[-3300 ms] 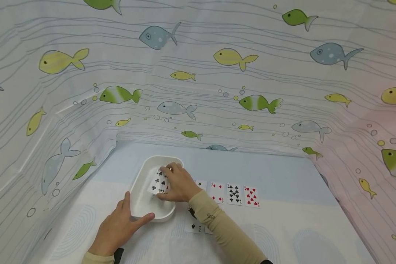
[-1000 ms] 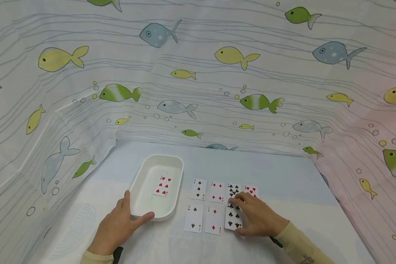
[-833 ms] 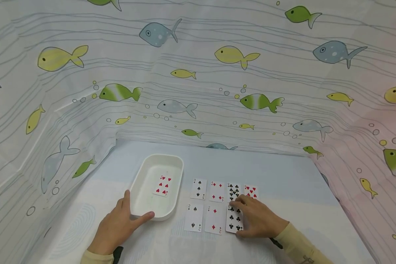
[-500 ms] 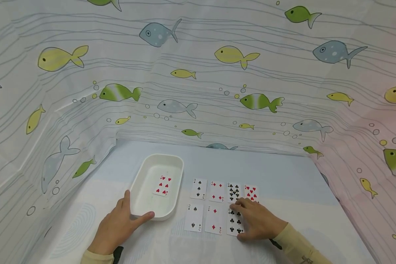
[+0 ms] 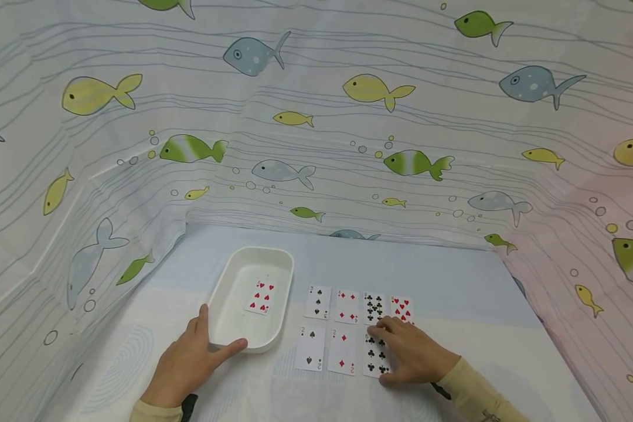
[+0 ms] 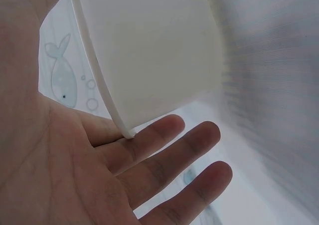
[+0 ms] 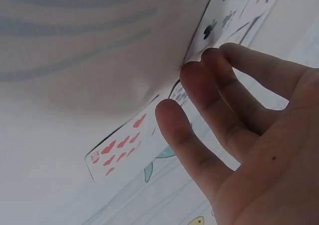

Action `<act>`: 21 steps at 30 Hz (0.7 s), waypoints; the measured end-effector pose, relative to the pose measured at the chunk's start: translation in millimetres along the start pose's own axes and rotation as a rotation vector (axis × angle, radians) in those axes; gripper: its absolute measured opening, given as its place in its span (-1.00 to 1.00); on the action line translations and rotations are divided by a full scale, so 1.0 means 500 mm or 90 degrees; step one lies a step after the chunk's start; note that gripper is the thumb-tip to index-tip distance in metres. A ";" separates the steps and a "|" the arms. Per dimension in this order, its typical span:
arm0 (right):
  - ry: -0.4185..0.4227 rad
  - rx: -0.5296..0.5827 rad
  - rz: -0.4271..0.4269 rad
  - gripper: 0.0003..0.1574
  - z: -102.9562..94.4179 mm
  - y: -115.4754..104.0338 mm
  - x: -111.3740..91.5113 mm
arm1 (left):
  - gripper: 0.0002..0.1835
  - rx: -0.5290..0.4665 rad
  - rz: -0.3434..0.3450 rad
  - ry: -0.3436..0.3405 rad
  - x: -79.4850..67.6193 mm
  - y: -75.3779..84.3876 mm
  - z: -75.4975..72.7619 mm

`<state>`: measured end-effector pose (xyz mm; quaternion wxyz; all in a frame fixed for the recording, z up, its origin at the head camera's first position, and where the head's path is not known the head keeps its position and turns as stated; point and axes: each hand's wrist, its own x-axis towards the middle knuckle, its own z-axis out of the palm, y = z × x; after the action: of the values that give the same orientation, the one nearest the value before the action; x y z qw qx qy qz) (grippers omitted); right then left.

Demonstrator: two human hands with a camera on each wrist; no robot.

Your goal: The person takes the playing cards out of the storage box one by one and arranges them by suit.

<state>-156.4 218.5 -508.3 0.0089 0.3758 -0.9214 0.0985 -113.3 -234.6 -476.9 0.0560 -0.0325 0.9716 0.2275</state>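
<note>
My left hand (image 5: 181, 360) rests at the near left corner of a white plastic tray (image 5: 211, 334), thumb at the near rim and fingers along the left side. The left wrist view shows the fingers extended against the rim. A six of hearts (image 5: 260, 298) lies face up inside the tray. On the table, my right hand (image 5: 414, 351) holds a six of clubs (image 5: 371, 354) at its far and near ends. The card lies face up and flat, its right side partly covered by the hand.
Left of the six of clubs lie a two of diamonds (image 5: 341, 351) and a two of spades (image 5: 310, 349). Behind them runs a row: three of spades (image 5: 318, 302), four of diamonds (image 5: 346, 306), nine of clubs (image 5: 373, 308), hearts card (image 5: 401, 308). Fish-printed cloth (image 5: 316, 146) walls the table.
From above the tray, my right hand has carried the six of clubs to the near row's right end and nudged it slightly right and nearer. The left hand stays at the tray.
</note>
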 end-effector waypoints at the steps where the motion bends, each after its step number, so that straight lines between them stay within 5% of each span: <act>1: 0.003 0.000 -0.001 0.00 -0.001 0.000 0.000 | 0.44 0.000 0.000 -0.001 0.000 0.000 0.000; 10: 0.097 0.004 0.000 -0.11 -0.019 -0.004 0.026 | 0.44 -0.002 0.002 0.002 0.000 0.001 0.001; 21: 0.186 0.043 -0.031 -0.32 -0.048 -0.038 0.133 | 0.45 0.000 0.003 -0.001 0.001 -0.002 0.003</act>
<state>-192.1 163.6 -475.4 0.1325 0.3801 -0.8969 0.1830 -113.5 -235.0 -478.6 0.0564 -0.0303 0.9716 0.2279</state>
